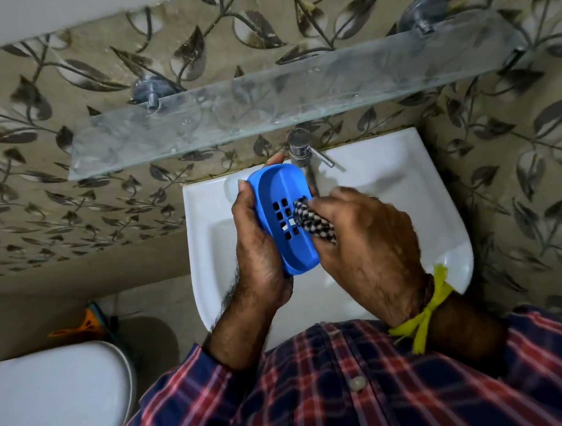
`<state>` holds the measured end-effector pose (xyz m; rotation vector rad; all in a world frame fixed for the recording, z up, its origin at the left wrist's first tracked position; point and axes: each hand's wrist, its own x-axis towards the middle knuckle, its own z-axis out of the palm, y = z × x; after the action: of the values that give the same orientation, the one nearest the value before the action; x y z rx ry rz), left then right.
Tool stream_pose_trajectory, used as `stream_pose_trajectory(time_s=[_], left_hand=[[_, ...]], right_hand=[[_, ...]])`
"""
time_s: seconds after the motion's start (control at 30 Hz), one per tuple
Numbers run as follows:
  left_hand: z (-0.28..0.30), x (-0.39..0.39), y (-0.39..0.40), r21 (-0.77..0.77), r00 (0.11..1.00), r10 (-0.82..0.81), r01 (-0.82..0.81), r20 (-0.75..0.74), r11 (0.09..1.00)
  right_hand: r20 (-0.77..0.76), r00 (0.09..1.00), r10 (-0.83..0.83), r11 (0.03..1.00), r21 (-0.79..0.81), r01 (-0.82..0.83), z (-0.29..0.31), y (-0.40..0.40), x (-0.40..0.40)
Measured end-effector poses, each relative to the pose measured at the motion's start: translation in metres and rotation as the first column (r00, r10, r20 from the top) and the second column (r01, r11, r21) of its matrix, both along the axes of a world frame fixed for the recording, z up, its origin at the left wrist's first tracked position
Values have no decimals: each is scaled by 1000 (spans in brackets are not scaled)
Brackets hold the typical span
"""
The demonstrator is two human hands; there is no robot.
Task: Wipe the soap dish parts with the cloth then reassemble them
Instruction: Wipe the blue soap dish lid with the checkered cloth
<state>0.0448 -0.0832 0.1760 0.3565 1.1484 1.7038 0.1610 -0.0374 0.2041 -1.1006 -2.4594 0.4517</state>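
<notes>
Soap dish (285, 219), long axis toward wall, seemingly cloth-wiped (310, 220).

Bright blue soap dish (281, 219), one solid shade, with a grid of dark square holes in its floor. Black-and-white checked cloth (313, 222) against that blue. Plain glossy white washbasin (404, 187) beneath, silver-grey tap (302, 151) at its back edge. Beige wall tiles (38, 183) patterned with dark brown and pale grey leaves on thin curling stems. Clear, faintly bluish glass shelf (265, 104) on grey round mounts. Navy shirt (352, 394) crossed by red and pink plaid lines, one pale button. Yellow thread (426, 312) at the right wrist. White toilet lid (53, 405) at lower left, orange item (81, 326) behind it.
</notes>
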Motion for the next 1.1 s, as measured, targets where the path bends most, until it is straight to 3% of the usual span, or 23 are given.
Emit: stream_pose_trajectory(time_s=[0.13,0.27,0.43,0.57,0.73,0.87,1.0,1.1], left_hand=[[1,-5,-4,14,1000,6,-6,8,1000],[4,-3,-3,-17,1000,17,-17,-15,1000],[10,-5,-4,-5,1000,15,-15,-23,1000],[11,-1,-2,-10,1000,-7,7,-31,1000],[11,-6,-4,-26,999,-27,27,-21,999],[9,-2,-2,-35,998,-57,56,-38,998],[9,-7,-3,-18,995,-83,82,-48,996],[12,-7,0,-8,993,-108,107,-56,994]], right_hand=[[9,990,142,989,-35,-142,3,-2,2],[37,999,35,999,12,-36,2,0,5],[48,980,193,980,-60,-190,2,2,12],[35,994,100,994,-45,-98,1,8,15],[48,972,231,942,-261,-211,7,17,20],[69,978,196,977,-97,-189,11,20,21],[188,917,353,931,-163,-325,18,19,22],[229,913,338,933,47,-357,17,22,24]])
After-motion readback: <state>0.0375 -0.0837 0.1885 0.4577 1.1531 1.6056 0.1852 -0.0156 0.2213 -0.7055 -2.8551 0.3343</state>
